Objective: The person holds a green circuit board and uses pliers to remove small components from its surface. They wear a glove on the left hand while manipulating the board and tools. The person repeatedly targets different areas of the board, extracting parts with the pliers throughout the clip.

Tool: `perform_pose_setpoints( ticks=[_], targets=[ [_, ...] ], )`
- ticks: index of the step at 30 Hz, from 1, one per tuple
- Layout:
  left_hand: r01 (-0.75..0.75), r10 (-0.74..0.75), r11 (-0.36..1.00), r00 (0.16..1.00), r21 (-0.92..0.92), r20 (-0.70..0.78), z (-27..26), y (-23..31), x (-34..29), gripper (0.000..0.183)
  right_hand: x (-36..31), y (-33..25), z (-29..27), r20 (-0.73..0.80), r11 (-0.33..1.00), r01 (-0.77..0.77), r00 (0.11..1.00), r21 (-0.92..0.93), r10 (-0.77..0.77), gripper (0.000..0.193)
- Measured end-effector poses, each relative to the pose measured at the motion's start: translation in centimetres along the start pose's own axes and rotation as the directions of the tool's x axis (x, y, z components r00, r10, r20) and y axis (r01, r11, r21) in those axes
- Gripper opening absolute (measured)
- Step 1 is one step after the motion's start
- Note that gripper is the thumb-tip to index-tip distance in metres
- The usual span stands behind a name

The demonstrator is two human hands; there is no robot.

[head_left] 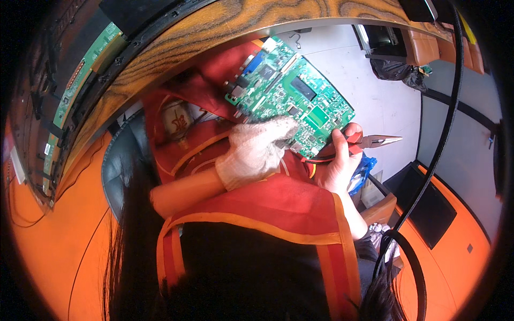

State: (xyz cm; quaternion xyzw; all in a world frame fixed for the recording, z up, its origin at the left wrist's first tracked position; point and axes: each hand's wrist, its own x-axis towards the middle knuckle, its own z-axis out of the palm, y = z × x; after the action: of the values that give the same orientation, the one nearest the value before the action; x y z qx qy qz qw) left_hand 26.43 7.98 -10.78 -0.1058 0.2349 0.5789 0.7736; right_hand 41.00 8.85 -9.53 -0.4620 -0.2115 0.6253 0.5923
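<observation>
A green circuit board [321,88] is held tilted above my lap, with a blue port [252,62] and other connectors along its left edge. My left hand [257,150], in a whitish glove, is closed at the board's lower left side; its fingertips are partly hidden. My right hand [338,163] is bare and closed around a pair of pliers [379,141] with red handles. The metal jaws point right, away from the board. The right thumb and fingers also pinch the board's lower right corner.
A wood-grain tabletop [225,21] curves across the top, bearing a dark panel with a long green circuit strip [80,85] at left. A black cable [452,117] hangs at right. Below lie a red apron [257,208] with orange trim, a black bag [390,68] and an orange floor [59,257].
</observation>
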Motion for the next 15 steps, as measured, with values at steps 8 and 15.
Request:
perform_pose_setpoints(
  ticks=[8,15],
  targets=[
    [-0.139,0.207,0.942,0.956,0.305,-0.206,-0.8,-0.3,-0.6,0.022,0.5,-0.9,0.3,-0.001,0.969,-0.201,0.979,-0.143,0.203,0.018],
    [-0.253,0.329,0.807,0.943,0.534,-0.05,-3.3,0.5,-1.3,0.036,3.3,0.4,-2.0,0.121,0.921,-0.39,0.914,0.009,0.386,0.014]
  ],
)
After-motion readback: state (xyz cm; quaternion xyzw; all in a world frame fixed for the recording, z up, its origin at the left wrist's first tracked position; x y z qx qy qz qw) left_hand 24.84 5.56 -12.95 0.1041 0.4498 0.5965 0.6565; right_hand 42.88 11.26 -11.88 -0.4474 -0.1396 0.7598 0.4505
